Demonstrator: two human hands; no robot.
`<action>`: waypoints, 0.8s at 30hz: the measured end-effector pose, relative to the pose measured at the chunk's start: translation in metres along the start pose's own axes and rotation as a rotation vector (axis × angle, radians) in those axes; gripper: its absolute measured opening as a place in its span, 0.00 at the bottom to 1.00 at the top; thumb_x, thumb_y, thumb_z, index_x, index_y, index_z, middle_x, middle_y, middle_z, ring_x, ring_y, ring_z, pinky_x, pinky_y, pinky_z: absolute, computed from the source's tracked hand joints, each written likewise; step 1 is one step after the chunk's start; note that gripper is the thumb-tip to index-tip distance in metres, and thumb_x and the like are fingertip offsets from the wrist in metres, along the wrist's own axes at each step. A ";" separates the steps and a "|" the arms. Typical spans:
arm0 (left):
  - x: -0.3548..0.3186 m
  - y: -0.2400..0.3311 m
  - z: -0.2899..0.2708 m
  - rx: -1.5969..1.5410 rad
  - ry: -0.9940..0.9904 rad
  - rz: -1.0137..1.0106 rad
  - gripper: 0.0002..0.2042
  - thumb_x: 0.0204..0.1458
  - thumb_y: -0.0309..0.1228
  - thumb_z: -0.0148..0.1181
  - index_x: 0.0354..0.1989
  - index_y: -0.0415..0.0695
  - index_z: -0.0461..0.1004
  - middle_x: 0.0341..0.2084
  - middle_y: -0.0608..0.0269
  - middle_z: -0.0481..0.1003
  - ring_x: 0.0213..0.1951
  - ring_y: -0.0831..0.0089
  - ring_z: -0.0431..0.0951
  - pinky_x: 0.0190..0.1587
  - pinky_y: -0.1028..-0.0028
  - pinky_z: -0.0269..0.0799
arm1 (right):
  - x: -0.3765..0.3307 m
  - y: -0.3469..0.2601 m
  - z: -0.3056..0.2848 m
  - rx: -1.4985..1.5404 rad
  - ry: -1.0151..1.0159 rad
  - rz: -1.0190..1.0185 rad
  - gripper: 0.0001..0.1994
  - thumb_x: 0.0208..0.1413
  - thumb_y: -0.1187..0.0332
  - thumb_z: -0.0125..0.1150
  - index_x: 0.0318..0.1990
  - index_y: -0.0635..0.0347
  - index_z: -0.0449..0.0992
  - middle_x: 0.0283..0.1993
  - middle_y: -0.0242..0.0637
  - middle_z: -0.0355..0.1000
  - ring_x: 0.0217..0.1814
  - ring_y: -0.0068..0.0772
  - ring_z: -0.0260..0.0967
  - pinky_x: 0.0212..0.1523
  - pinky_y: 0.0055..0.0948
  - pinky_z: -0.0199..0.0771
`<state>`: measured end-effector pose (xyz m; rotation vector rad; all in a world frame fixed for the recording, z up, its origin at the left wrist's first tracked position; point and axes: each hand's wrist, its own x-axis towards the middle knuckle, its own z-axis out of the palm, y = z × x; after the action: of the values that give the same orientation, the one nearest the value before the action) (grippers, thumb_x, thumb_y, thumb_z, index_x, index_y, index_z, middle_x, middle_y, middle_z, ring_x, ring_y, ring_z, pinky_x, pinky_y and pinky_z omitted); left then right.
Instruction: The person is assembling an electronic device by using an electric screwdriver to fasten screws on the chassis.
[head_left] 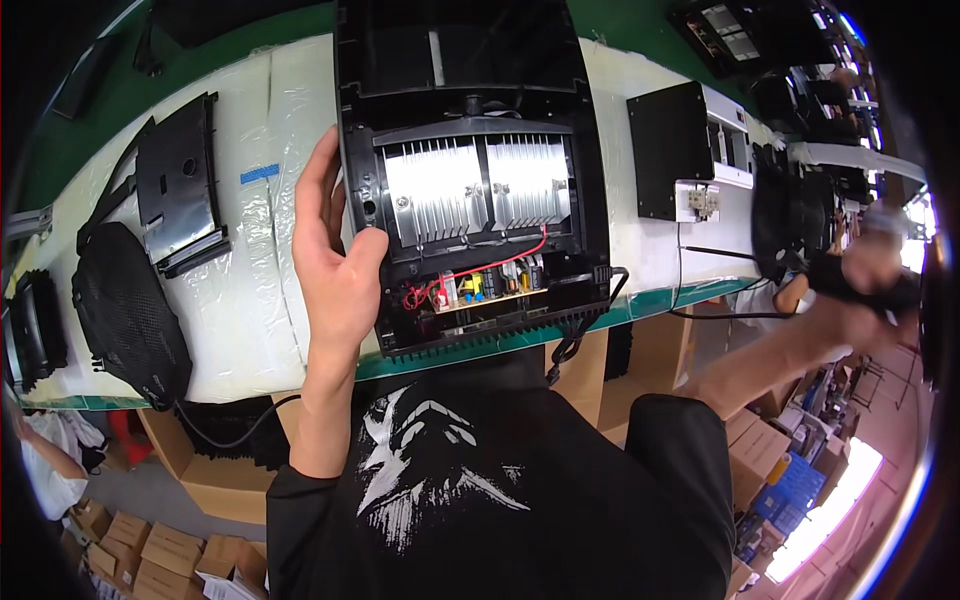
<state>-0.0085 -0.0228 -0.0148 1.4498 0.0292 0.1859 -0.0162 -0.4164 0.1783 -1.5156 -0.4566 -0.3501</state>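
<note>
A black plastic housing [594,170] with an open compartment lies before me at the bench's front edge. Inside it are two silver finned heat sinks [435,185], a red wire [520,257] and a small circuit board [490,292] with yellow and black parts. My left hand [340,270] grips the housing's left side, thumb on the near face and fingers along the outer wall. My right arm reaches far out to the right. Motion smears my right hand [868,268], beside something dark, so its fingers cannot be made out.
The white, film-covered bench [270,330] carries a black panel [180,190] and a black mesh-like part [130,310] at left. On the right stands a black-and-white box [665,150]. A black cable [575,340] hangs over the front edge. Cardboard boxes [165,550] sit below.
</note>
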 end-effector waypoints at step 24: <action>0.002 -0.001 0.002 0.048 -0.009 0.010 0.34 0.33 0.17 0.42 0.59 0.33 0.54 0.54 0.49 0.60 0.57 0.63 0.61 0.60 0.70 0.52 | -0.058 0.018 0.147 0.174 0.075 -0.341 0.17 0.45 0.59 0.65 0.19 0.57 0.64 0.16 0.32 0.67 0.14 0.22 0.66 0.17 0.14 0.72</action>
<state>-0.0067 -0.0247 -0.0151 1.4991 0.0192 0.1881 -0.0678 -0.2731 0.1335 -1.2507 -0.6703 -0.6152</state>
